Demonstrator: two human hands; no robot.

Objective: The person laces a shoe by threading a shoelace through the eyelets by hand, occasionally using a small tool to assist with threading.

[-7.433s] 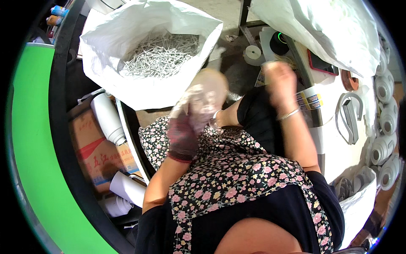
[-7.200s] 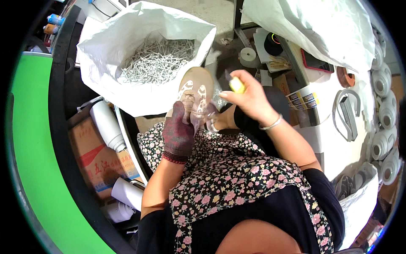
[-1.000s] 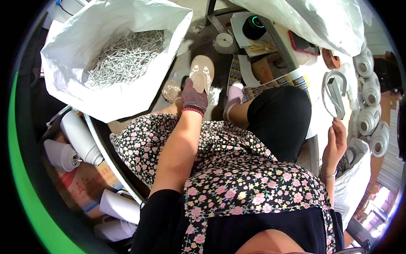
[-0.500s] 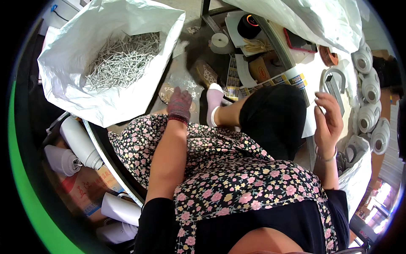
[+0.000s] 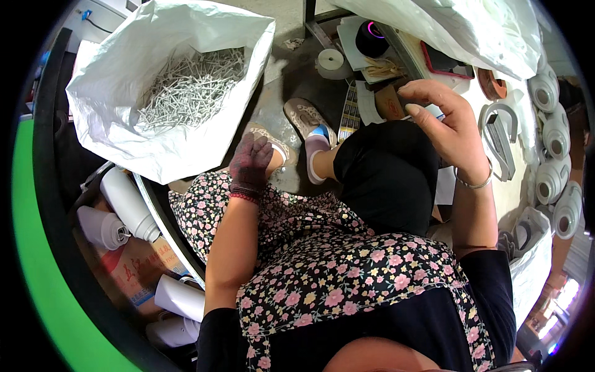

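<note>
Left hand [image 5: 251, 162], gloved: fingers extended, near patterned shoe [image 5: 280, 146]. Right hand [image 5: 447, 127], bare: half-curled near black-clad knee [image 5: 387, 164]; grip, if any, cannot tell. White sack [image 5: 149, 149]: thin metal pieces [image 5: 192, 92].

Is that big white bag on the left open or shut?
Open: the bag gapes wide, showing thin silvery pieces inside.

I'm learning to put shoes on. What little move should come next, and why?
Perhaps push the right foot further into its shoe: the purple sock seems to show outside it, while the other shoe looks worn.
</note>
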